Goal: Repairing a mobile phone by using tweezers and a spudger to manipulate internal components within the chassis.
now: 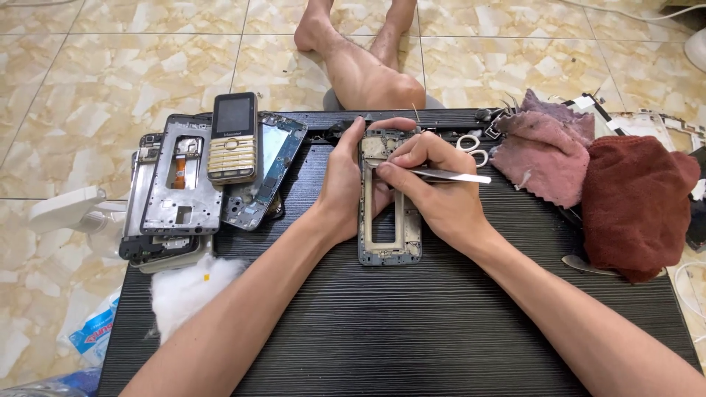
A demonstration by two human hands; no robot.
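The left hand (344,184) grips the left edge of a stripped phone frame (390,235), which lies on the ribbed black board (412,331) between both hands. The right hand (434,184) pinches metal tweezers (452,175) over the frame's upper part.

Left forearm: enters from lower left, angled up toward centre. Left hand (344,184): fingers curled, thumb raised, clasped round object edge. Right forearm: enters from lower right, angled up-left. Right hand (430,187): fingers bunched in pinch grip, knuckles up, touching left hand. Legs: bare, stretched ahead.
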